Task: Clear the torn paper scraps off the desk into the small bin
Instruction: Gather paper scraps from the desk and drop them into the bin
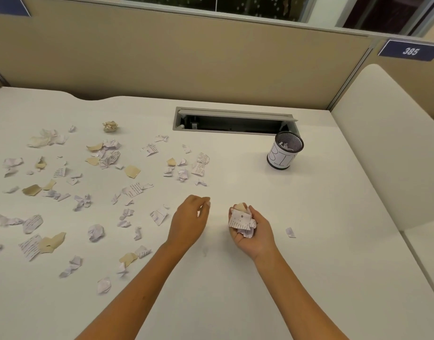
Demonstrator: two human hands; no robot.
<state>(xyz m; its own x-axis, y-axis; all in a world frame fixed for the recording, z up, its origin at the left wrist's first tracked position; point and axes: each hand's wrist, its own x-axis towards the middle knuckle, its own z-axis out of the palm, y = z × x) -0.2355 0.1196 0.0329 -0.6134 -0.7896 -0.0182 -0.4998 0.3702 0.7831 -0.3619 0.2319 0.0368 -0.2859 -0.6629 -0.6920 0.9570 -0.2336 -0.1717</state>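
While the left hand (190,223) hovers with fingers loosely curled and empty, a wad of scraps (241,220) is gripped by the right hand (251,228) — torn paper (88,182) is scattered left, the bin (284,150) well apart at the back right.

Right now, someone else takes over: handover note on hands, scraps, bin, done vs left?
Right hand: palm up, holds a bunch of scraps.
Left hand: above the desk, fingers loosely curled, holds nothing.
Bin: upright at far right of the desk, a few scraps inside.
Left: empty the handful into the bin, then clear the scattered scraps across the desk's left half and the lone scrap right of the right hand.
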